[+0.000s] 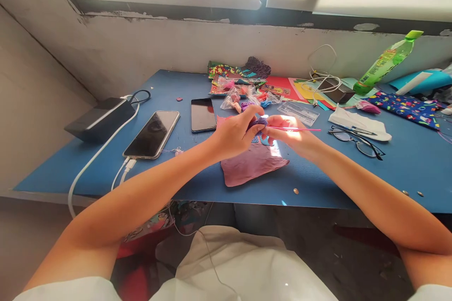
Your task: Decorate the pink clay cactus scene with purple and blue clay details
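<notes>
My left hand (233, 132) is closed around a small dark blue-purple lump (260, 122) that looks like modelling clay. Fingers cover much of it. My right hand (291, 137) meets it from the other side, pinching a thin pink stick (310, 130) whose free end points right. The tip of the stick is hidden at the lump. Below both hands lies a flat, dusky pink sheet (247, 164), clay-like, with uneven edges. Small blue pieces on it are partly covered by my fingers.
Two phones (152, 135) (203, 115) and a black box (104, 117) with cables are on the left. Small clay packets (231, 96) lie behind my hands. To the right are glasses (356, 141), a white cloth (360, 122), a patterned pouch (406, 109) and a tilted green bottle (386, 63).
</notes>
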Available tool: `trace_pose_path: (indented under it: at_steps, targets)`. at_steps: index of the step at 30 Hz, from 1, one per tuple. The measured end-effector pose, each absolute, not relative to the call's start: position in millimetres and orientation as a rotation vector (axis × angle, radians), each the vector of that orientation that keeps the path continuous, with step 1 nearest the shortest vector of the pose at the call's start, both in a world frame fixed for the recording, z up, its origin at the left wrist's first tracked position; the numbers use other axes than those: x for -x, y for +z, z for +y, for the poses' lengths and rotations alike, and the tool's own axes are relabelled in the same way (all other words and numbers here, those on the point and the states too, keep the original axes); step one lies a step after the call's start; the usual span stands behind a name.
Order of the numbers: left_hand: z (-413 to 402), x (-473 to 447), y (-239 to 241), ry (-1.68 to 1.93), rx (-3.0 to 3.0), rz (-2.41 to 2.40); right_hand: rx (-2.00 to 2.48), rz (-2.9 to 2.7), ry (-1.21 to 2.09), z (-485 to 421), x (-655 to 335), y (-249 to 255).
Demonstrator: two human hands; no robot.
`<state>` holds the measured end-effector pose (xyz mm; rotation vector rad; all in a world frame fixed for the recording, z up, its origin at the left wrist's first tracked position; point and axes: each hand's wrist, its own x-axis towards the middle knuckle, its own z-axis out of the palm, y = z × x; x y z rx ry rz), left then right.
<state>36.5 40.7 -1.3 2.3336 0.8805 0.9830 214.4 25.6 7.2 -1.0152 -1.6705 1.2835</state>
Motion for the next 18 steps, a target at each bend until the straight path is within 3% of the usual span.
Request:
trace_pose_path:
  at_steps: [10,18]
  targets:
    - [41,-37,-4,0.992,-2.502,0.939,1.039,-1.688,1.177,27,-219,2]
    - [45,-35,-7,1.09,-2.558,0.9,0.959,-1.59,1.323,34,-225,1]
